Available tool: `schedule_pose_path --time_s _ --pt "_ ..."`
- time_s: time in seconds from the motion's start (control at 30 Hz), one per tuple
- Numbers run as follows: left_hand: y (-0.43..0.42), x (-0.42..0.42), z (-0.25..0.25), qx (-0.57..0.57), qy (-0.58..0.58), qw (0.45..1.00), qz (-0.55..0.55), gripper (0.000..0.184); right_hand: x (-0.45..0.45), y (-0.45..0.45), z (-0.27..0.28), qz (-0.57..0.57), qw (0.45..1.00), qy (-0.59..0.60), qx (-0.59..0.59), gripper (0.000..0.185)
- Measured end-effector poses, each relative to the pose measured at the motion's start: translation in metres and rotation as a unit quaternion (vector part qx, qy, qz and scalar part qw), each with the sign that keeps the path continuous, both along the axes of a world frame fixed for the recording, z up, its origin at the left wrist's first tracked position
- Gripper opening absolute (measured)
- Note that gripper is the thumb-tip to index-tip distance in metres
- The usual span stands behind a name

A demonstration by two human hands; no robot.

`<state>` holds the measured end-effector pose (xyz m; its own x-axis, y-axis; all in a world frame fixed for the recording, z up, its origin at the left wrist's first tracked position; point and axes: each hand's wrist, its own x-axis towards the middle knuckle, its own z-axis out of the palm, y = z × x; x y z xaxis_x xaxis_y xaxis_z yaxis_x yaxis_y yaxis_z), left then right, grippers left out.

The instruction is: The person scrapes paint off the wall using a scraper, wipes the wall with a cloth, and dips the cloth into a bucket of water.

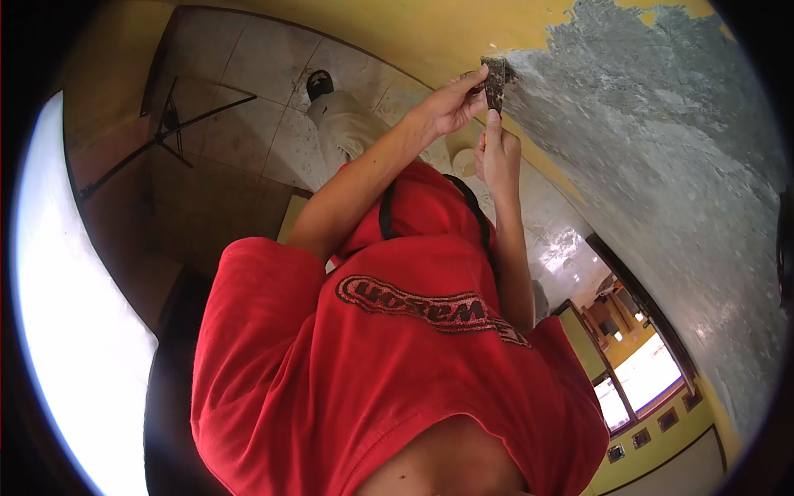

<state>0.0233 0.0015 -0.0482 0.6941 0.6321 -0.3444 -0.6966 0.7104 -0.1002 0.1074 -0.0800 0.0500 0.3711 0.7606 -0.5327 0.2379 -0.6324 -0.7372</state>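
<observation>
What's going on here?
A person in a red shirt is working with a flat scraper close to a wall. The right hand grips the handle, and the fingers of the left hand are at the blade, which looks caked with residue. The wall has a large rough grey patch bordered by yellow paint. Whether the blade touches the wall isn't clear.

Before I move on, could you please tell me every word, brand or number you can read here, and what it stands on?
Apparently "Wagon", upside down on the red shirt; the middle letter is unclear.
More letters at the picture-right end of that print: too distorted to read.
Scraper and wall: no readable text.
</observation>
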Motion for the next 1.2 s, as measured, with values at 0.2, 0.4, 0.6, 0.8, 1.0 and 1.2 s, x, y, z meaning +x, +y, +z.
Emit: schedule_pose_path --time_s 0.2,0.4,0.6,0.8,1.0,1.2 --pt "0.000 0.003 -0.002 -0.030 0.013 0.999 0.000 0.027 0.001 0.002 0.004 0.001 1.000 0.003 -0.016 0.057" --pt "-0.002 0.001 0.002 -0.031 0.010 0.999 0.009 0.023 0.006 0.000 -0.001 0.001 1.000 0.006 -0.012 0.058" --pt "0.004 -0.008 0.003 -0.018 0.071 0.997 -0.007 0.022 -0.009 0.008 0.009 -0.050 0.992 0.093 -0.072 0.061" --pt "0.000 0.002 0.003 -0.029 0.038 0.998 0.029 0.021 0.007 0.010 0.006 -0.035 0.993 0.074 -0.086 0.060" --pt "0.005 -0.006 0.004 -0.026 0.069 0.997 0.004 0.021 -0.004 0.014 0.014 -0.067 0.982 0.123 -0.123 0.060" --pt "0.013 -0.018 0.003 0.009 0.091 0.996 0.009 0.019 -0.017 0.014 -0.004 -0.070 0.988 0.113 -0.081 0.062"
